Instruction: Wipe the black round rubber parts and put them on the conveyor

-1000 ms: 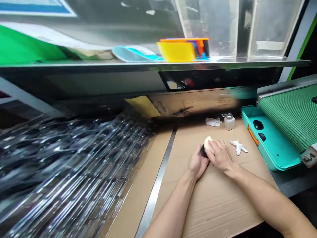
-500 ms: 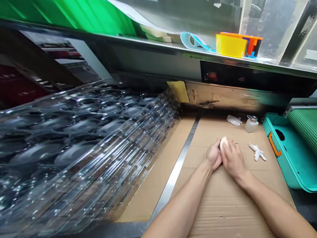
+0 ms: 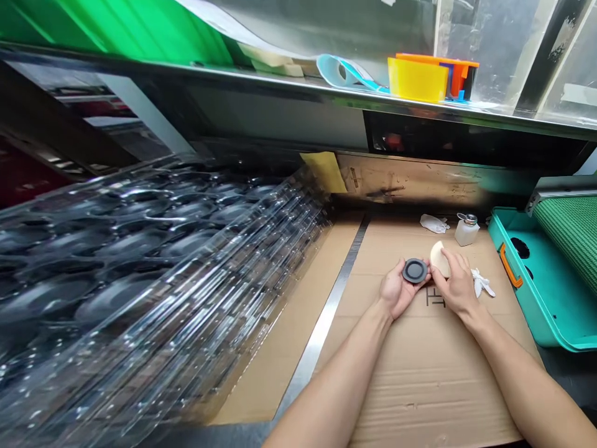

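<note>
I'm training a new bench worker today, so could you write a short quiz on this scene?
1. The pale pad is in one hand and the dark round disc is in the other. Which hand has the disc?
2. True or false: the yellow tub stands on the metal shelf.
3. Fill in the blank: the case with the orange handle is ____ in colour.

Key:
1. The left hand.
2. True.
3. Teal.
</note>
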A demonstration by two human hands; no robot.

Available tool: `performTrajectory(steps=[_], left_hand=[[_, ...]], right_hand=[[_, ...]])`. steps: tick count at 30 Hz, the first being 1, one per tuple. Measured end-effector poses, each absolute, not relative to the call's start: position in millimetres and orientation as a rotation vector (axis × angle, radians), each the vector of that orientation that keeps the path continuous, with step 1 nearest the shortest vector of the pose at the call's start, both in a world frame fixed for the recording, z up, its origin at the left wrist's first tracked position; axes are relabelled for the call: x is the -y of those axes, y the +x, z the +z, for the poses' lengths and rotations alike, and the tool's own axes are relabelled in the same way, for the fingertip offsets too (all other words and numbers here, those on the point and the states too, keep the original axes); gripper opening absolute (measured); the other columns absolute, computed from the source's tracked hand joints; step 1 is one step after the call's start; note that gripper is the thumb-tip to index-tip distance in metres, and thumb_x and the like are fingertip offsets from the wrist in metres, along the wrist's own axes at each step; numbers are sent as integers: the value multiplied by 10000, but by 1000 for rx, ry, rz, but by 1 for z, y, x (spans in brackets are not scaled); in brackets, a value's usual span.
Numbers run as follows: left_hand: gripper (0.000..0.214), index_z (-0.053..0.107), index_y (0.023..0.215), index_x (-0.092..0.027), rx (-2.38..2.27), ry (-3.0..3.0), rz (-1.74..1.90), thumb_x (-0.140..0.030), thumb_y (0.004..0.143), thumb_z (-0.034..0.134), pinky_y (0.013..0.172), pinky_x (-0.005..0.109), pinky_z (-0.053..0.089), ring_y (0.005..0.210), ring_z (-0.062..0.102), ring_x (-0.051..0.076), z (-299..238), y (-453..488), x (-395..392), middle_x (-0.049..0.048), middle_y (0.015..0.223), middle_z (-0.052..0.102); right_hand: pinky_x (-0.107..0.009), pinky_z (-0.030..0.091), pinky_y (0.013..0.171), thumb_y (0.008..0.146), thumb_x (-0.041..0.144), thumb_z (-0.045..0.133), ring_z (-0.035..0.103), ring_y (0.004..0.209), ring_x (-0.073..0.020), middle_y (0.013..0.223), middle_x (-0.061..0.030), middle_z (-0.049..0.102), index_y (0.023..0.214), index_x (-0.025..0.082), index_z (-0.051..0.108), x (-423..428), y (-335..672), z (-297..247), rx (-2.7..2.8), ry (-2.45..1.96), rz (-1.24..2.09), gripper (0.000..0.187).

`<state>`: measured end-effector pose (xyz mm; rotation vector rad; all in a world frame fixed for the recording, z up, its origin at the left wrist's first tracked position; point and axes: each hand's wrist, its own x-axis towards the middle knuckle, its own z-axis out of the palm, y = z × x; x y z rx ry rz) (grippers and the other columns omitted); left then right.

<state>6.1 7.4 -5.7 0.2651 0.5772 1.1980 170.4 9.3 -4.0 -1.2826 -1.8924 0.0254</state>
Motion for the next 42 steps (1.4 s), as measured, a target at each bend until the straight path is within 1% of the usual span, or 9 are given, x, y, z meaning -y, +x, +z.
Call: performTrajectory(steps=[3, 6, 13, 18, 25, 28, 31, 38, 42], left_hand=[[461, 707, 963, -101, -584, 265, 1224, -336, 1067, 324, 951, 400, 565, 974, 713, 224, -4, 6, -8, 139, 998, 757], [455, 710, 1043, -96, -564, 300, 1208, -339, 1066, 326, 994, 393, 539, 1064, 692, 234, -4, 7, -6, 153, 1095, 745], [383, 703, 1051, -111, -561, 326, 1244, -363, 1045, 415, 1028, 403, 514, 1075, 686, 244, -11, 9, -4, 144, 1104, 734], [339, 691, 1094, -129, -518, 379, 1221, -358, 1030, 450, 1051, 455, 503, 1133, 670, 270, -12, 11, -3, 151, 1171, 715], [292, 704, 1046, -110, -570, 408, 1205, -338, 999, 527, 1059, 454, 500, 1126, 676, 282, -12, 12, 1, 168, 1132, 726], [274, 702, 1037, -111, -592, 415, 1225, -318, 1003, 526, 1047, 463, 512, 1127, 675, 270, -12, 14, 0, 164, 1158, 722], [287, 704, 1015, -115, -630, 401, 1235, -311, 1022, 495, 1027, 464, 529, 1095, 689, 253, -14, 16, -1, 153, 1138, 729], [309, 713, 1007, -88, -623, 343, 1219, -294, 1023, 484, 1027, 444, 538, 1104, 695, 267, -21, 14, -4, 177, 1080, 749], [318, 718, 1002, -103, -598, 323, 1215, -325, 1019, 490, 1057, 419, 524, 1118, 696, 268, -22, 14, -5, 168, 1091, 750]], right_hand=[[-424, 492, 1008, 874, 307, 659, 577, 1153, -272, 1242, -126, 656, 1308, 180, 593, 2, 166, -2, 1988, -1183, 169, 457], [-417, 497, 1004, 852, 259, 648, 595, 1146, -259, 1236, -122, 637, 1289, 194, 600, 9, 157, -3, 2053, -1211, 331, 444], [-388, 498, 996, 809, 210, 619, 629, 1160, -241, 1304, -113, 640, 1387, 200, 488, 15, 159, 9, 2026, -1286, 620, 593], [-348, 512, 930, 934, 364, 552, 686, 1019, -213, 1134, -64, 735, 1216, 210, 641, 12, 155, 8, 1901, -1266, 741, 333], [-301, 538, 864, 885, 334, 617, 701, 970, -194, 1108, -43, 750, 1136, 192, 732, -1, 167, 9, 1974, -1191, 1076, 311], [-326, 532, 924, 888, 304, 623, 706, 1008, -204, 1120, -26, 759, 1131, 230, 744, 0, 178, 15, 2022, -1337, 869, 281], [-340, 524, 957, 951, 318, 560, 698, 1072, -215, 1182, -40, 745, 1254, 259, 676, 5, 171, 14, 1979, -1441, 500, 330], [-336, 520, 827, 1032, 376, 432, 711, 992, -259, 1169, -112, 735, 1416, 219, 530, 6, 140, 11, 2096, -1697, 152, 426], [-321, 503, 751, 1026, 390, 432, 720, 903, -254, 1124, -100, 744, 1396, 241, 527, 9, 134, 10, 2192, -1689, 166, 410]])
